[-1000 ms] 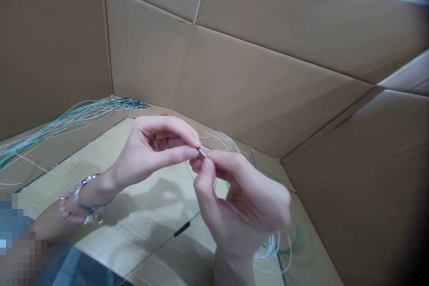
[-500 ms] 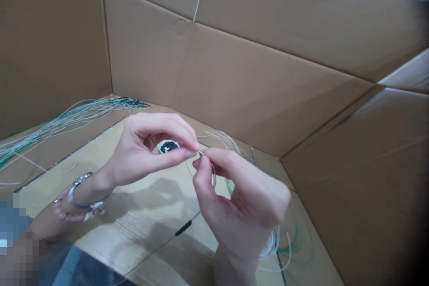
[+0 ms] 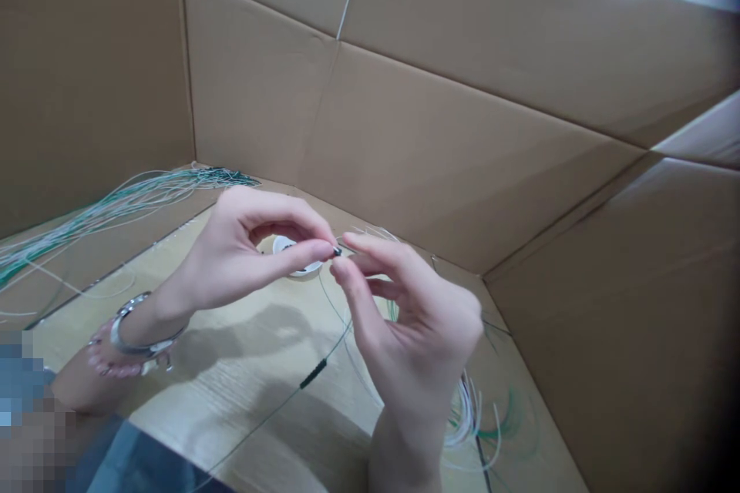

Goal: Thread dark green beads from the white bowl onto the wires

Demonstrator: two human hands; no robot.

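My left hand point(image 3: 271, 246) pinches a small black piece point(image 3: 337, 252) with a pale edge between thumb and forefinger. The piece is too small to name more exactly. Close on its right is my right hand point(image 3: 413, 308), thumb and forefinger parted, with a gap between their tips. A thin green wire point(image 3: 260, 421) rises from the lower edge and passes behind my right hand. Along it sits a black ribbed stretch point(image 3: 314, 374). Behind my left fingertips stands a white bowl point(image 3: 312, 269) with dark bits inside, partly hidden.
A bundle of white and green wires point(image 3: 116, 208) lies along the left edge to the back corner. More coiled wires point(image 3: 462, 416) lie right of my right wrist. Tall cardboard walls point(image 3: 433, 162) enclose the wooden tabletop point(image 3: 231, 370).
My right thumb and forefinger have parted from their pinch. My left hand has shifted slightly left and up, and the black piece now shows at its fingertips. More of the bowl shows.
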